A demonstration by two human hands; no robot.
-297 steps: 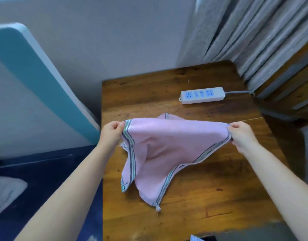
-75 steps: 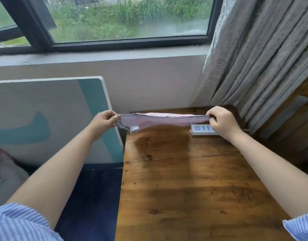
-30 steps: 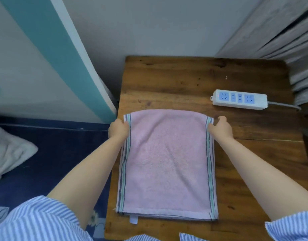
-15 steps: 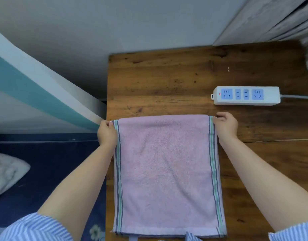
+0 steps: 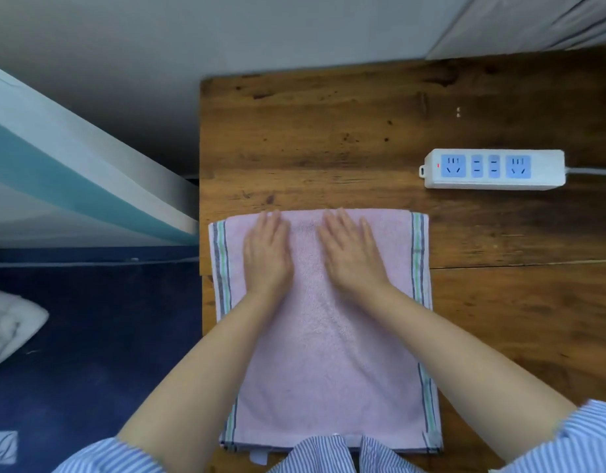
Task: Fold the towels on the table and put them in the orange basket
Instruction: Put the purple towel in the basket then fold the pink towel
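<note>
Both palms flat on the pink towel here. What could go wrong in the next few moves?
1. The pink towel overhangs the table at its left edge; smoothing by the left hand and right hand could drag it off.
2. The next fold may come out skewed: its striped borders already run slightly aslant.
3. No orange basket is in view, so placing means searching.

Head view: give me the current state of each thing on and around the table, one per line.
pink towel: folded, lying flat on the table, near edge at the table's front.
left hand: open, palm down on the towel.
right hand: open, palm down on the towel.
power strip: on the table beyond the towel, apart from it, nothing plugged in, small red light showing.
wooden table: bearing the towel and strip.
orange basket: not in view.
</note>
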